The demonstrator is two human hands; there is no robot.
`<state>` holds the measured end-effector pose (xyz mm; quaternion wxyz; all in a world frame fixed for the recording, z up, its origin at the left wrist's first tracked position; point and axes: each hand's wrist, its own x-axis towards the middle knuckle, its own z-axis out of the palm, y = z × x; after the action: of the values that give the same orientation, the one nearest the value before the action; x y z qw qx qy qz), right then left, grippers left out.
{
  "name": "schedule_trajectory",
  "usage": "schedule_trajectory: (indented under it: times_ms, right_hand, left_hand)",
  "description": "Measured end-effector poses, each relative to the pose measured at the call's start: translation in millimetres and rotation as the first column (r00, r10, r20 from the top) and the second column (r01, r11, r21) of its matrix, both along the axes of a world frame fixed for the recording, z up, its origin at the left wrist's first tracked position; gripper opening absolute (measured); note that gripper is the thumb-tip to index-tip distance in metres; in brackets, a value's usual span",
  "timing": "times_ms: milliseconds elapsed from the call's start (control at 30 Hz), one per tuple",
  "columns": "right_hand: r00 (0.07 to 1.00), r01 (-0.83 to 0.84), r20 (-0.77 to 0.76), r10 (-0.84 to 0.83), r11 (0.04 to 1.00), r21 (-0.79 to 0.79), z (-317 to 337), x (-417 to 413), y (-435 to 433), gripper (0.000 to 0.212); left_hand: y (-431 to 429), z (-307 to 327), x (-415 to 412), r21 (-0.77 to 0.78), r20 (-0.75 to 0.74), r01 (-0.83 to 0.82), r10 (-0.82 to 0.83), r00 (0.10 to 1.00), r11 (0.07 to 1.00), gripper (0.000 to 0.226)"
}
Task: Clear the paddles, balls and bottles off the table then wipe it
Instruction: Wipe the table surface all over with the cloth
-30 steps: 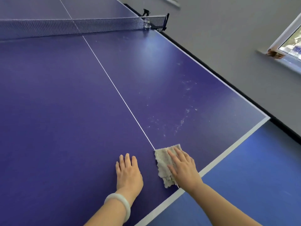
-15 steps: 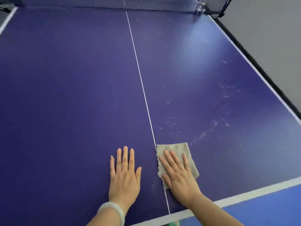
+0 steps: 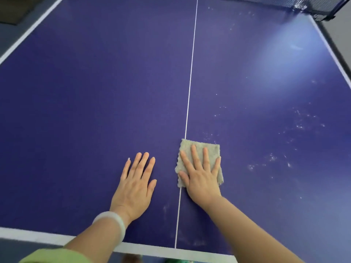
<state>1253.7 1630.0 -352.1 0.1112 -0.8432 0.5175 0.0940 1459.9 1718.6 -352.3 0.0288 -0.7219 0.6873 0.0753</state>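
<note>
Wiping under way at the near end of the blue desk (image 3: 95, 92). Laid flat on a grey cloth (image 3: 213, 149), the right hand (image 3: 201, 177), fingers straight and spread, pressing rather than clasping. Equally flat and relaxed on bare surface just beside it, across the white centre line (image 3: 190, 73), the left hand (image 3: 135, 185), a pale bangle (image 3: 112, 223) at the wrist. No paddles, balls or bottles in view, so clearing apparently done. Best handled by keeping even palm pressure and sweeping rightward in overlapping passes through the white specks (image 3: 271, 158) scattered near the cloth and farther off. Beyond, glare (image 3: 284, 54) on the far right of the surface, a black net (image 3: 284, 2) at the top corner, a white border (image 3: 152, 247) along the near edge, grey floor (image 3: 9, 35) off to the left.
</note>
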Motion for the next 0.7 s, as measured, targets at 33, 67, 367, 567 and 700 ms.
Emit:
schedule_trajectory:
  times_ms: [33,67,367,567,700]
  right_hand:
    - [1.0,0.014,0.008,-0.014,1.0,0.005,-1.1,-0.2,-23.6,0.058]
    - [0.998,0.054,0.014,-0.055,0.998,0.02,0.1,-2.9,-47.5,0.059]
    - [0.977,0.194,0.138,-0.164,0.949,-0.248,20.9,-25.1,-111.9,0.049]
    - [0.977,0.167,0.146,-0.154,0.982,-0.085,-5.0,7.2,-68.2,0.064]
    - [0.99,0.059,0.136,-0.047,0.995,-0.086,-6.2,20.3,-2.1,0.066]
  left_hand:
    - [0.6,-0.9,0.2,0.001,0.006,-0.006,0.006,1.0,1.0,0.061]
    - [0.4,-1.5,0.5,0.003,0.009,-0.009,0.009,1.0,1.0,0.061]
    - [1.0,-1.6,-0.3,0.006,-0.005,-0.016,0.016,1.0,1.0,0.062]
    - [0.5,-1.8,0.4,0.025,-0.005,-0.016,0.016,1.0,1.0,0.061]
    - [1.1,-1.5,0.3,0.021,0.006,0.001,-0.001,1.0,1.0,0.062]
